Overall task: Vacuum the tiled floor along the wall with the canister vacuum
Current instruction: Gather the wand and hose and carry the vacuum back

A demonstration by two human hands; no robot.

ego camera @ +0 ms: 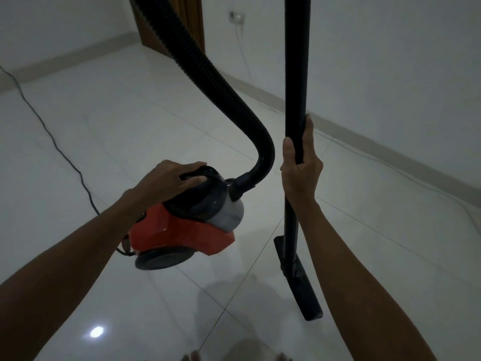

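Power cord [46,131] snakes across tiles (hose [234,100] loops overhead) beside canister [187,225].

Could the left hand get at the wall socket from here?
Probably not: the left hand grips the canister's handle, and the wall socket sits far across the tiled floor.

Both bare forearms were extended forward and downward. The left hand [171,178] was laid palm-down, its fingers curled over the handle of the canister vacuum [187,217]. The right hand [299,162] was raised higher, thumb up, and was wrapped around the upright wand [295,74].
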